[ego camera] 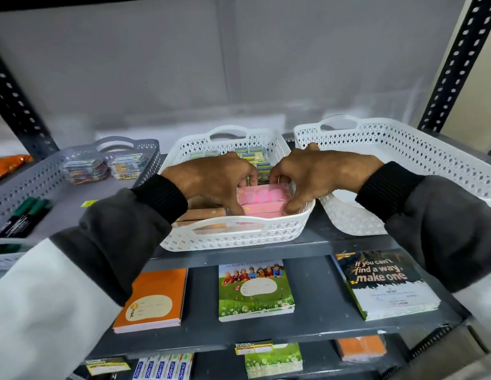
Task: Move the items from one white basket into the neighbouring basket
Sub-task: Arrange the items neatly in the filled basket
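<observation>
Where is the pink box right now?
The pink box sits in the middle white basket, near its front right corner, gripped between the left hand and right hand.

Head camera looks forward and down, close over the shelf (315, 244).

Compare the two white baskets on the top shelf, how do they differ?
The middle white basket holds pink boxes and small yellow-blue packs, with both hands inside it; the right white basket looks empty. The right one also appears larger. Both share the same white perforated plastic and cut-out handles.
</observation>
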